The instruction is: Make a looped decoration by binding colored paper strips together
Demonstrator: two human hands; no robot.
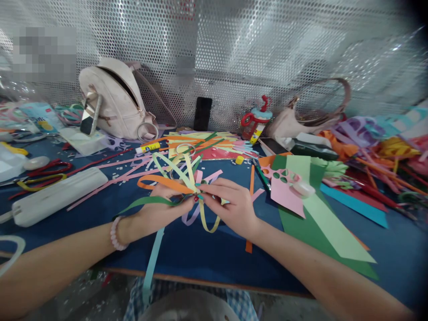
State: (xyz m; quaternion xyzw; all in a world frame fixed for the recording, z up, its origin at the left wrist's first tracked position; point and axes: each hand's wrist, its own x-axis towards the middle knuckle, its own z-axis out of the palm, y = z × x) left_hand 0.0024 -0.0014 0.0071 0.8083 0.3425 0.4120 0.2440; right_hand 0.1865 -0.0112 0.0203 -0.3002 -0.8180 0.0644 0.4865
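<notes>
Both my hands meet over the table, pinching the middle of a bundle of looped paper strips (180, 186). My left hand (163, 207), closed, grips the bundle from the left; a pink bead bracelet (117, 234) circles that wrist. My right hand (232, 205) is closed too, its fingertips at the same centre. Orange, pale green, yellow and purple loops fan out around the fingers. A green strip (143, 203) sticks out to the left, and a light blue strip (153, 258) hangs down past the table edge. My fingers hide most of the joint.
Behind my hands lie many cut strips (207, 142) and a glue stick (148, 147). Left are a white power strip (60, 196) and scissors (42, 182). Right lie green paper sheets (321, 223). A backpack (113, 98), phone (203, 113), red cup (256, 120) and handbag (301, 118) line the back.
</notes>
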